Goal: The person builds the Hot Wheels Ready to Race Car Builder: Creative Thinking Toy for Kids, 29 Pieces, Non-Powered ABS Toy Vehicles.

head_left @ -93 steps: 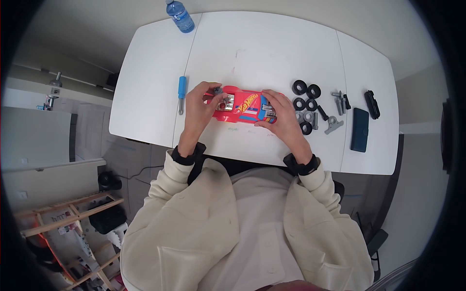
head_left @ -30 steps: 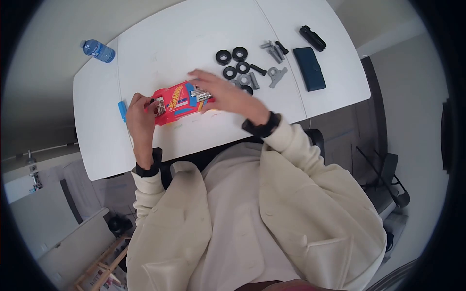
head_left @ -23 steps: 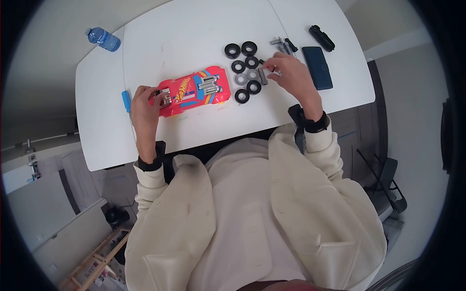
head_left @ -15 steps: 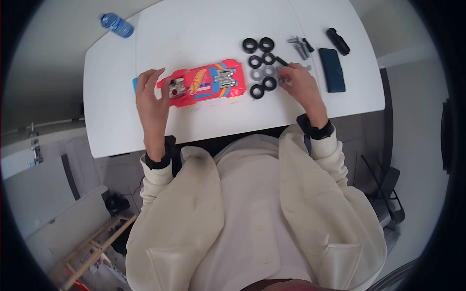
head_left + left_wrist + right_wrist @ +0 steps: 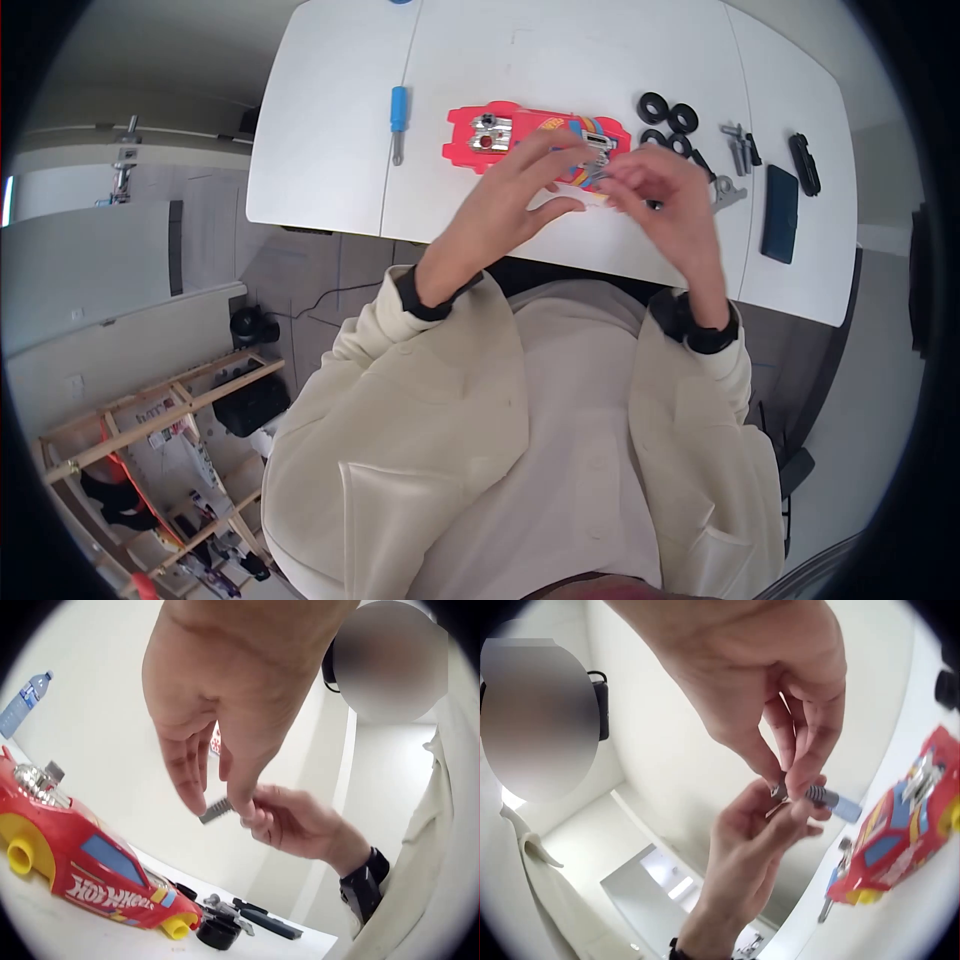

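A red toy car (image 5: 522, 121) with a blue-striped roof stands on the white table. The right hand (image 5: 675, 205) pinches a small grey threaded bolt (image 5: 821, 796) by its head, above the car's right end. Facing it, the left hand (image 5: 495, 210) has its fingers extended and thumb apart. In the left wrist view the bolt (image 5: 217, 811) shows between the left hand's thumb and fingertips; how firmly they touch it cannot be told. Both hands are off the car, whose right end they partly cover in the head view.
Right of the car lie several black tyres (image 5: 653, 107), grey bolts (image 5: 738, 155), a grey bracket (image 5: 727, 193), a dark flat case (image 5: 780, 215) and a black tool (image 5: 805, 165). A blue-handled screwdriver (image 5: 399, 108) lies left; a bottle (image 5: 26, 703) stands behind.
The left hand has left the car's left end and moved right, towards the right hand. The right hand has come from the loose parts to above the car, bringing the bolt. The head view has shifted.
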Available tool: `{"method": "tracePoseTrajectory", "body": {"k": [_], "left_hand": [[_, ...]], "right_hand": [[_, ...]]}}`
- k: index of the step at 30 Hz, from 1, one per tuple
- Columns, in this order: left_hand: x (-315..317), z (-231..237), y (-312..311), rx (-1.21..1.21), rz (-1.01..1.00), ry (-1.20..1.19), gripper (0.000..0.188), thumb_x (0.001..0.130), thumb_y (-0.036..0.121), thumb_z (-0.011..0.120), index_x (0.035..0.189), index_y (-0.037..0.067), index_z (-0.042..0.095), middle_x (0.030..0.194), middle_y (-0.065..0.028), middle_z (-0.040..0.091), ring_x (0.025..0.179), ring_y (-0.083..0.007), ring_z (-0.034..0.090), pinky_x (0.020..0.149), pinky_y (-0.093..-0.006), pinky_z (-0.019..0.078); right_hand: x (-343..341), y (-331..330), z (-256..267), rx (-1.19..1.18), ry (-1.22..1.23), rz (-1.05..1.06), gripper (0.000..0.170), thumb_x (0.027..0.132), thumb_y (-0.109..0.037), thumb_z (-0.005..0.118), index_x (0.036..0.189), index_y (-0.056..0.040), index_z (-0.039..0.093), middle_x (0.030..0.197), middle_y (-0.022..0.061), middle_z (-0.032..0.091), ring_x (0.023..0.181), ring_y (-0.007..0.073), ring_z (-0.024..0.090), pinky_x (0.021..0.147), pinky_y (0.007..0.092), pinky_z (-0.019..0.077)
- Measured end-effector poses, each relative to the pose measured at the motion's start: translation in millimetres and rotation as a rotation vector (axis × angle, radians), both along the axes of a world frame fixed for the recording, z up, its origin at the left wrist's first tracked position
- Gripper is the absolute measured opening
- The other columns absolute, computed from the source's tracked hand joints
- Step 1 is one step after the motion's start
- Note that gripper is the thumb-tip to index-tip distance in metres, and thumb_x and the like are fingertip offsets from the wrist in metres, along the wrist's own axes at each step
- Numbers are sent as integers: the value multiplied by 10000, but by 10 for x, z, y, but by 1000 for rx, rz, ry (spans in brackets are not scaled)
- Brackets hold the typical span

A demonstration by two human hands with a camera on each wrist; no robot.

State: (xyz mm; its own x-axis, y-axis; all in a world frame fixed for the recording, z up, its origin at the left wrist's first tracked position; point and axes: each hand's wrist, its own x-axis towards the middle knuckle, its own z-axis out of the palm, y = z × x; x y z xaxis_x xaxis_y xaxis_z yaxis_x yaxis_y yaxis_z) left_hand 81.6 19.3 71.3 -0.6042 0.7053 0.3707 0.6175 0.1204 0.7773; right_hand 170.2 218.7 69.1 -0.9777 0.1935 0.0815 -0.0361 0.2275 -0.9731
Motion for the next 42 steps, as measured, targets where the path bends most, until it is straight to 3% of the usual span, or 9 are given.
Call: {"method": "tracePoseTrajectory", "body": {"k": [6,8,10,13,26,31,35,40,42], "left_hand": [[-257,-309,-225,6,138,200,464,826,-67,784,1261,32,656,1020,-112,746,864,-219,748,746,-300,637],[-333,-263,-303,-19,280,20,409,858,-55,768,1244,24,661,1008,-114,754,860,-198,749,748,-297,635],[-473,-328,-392,-41,443,-106,284,926,-21,732,1202,-9,664,988,-123,770,849,-149,750,746,-286,628],[-549,-480,-450,-72,468,-119,282,921,-16,741,1192,-30,664,965,-123,770,844,-157,756,739,-285,629],[-452,-561,-370,-228,583,76,196,831,-83,747,973,41,797,1020,-73,758,855,-203,687,721,-303,567],[-549,-388,-493,-89,262,273,340,683,-201,601,799,73,765,1019,-13,761,1060,-240,627,894,-384,501],[-425,-244,-318,-292,616,254,189,818,-94,675,787,85,728,897,-22,734,999,-225,634,854,-387,486],[-495,-558,-419,-317,576,30,112,851,-3,713,862,104,741,979,17,667,997,-208,585,897,-445,324],[-450,-461,-382,-395,496,462,24,880,65,747,887,86,756,999,-23,673,931,-229,614,857,-433,362]], "right_hand": [[-283,-315,-143,-120,-66,82,276,879,-66,814,1117,2,693,1013,88,710,959,159,711,743,280,602],[-368,-264,-244,-78,-52,103,389,858,-105,838,1192,-8,664,1098,111,703,1051,207,707,810,316,607],[-433,-164,-446,577,189,1,665,782,-183,881,1346,-20,569,1326,163,615,1245,319,611,1006,408,540],[-468,-56,-793,710,100,53,823,718,-212,905,1415,-12,516,1472,178,503,1344,375,503,1124,457,435],[-476,-4,-950,637,129,25,899,660,-168,944,1443,-42,521,1478,159,530,1317,369,536,1126,437,446],[-482,-2,-991,617,138,8,891,652,-154,946,1432,-43,528,1480,156,531,1310,366,544,1104,446,470],[-464,-28,-996,627,159,-1,884,657,-140,942,1432,-42,529,1478,152,534,1306,360,547,1107,440,471],[-461,-22,-971,616,134,2,889,661,-137,941,1440,-40,524,1478,150,535,1309,356,546,1116,423,469],[-453,-20,-971,613,118,3,888,661,-137,941,1439,-40,525,1477,150,536,1309,356,545,1116,423,469]]}}
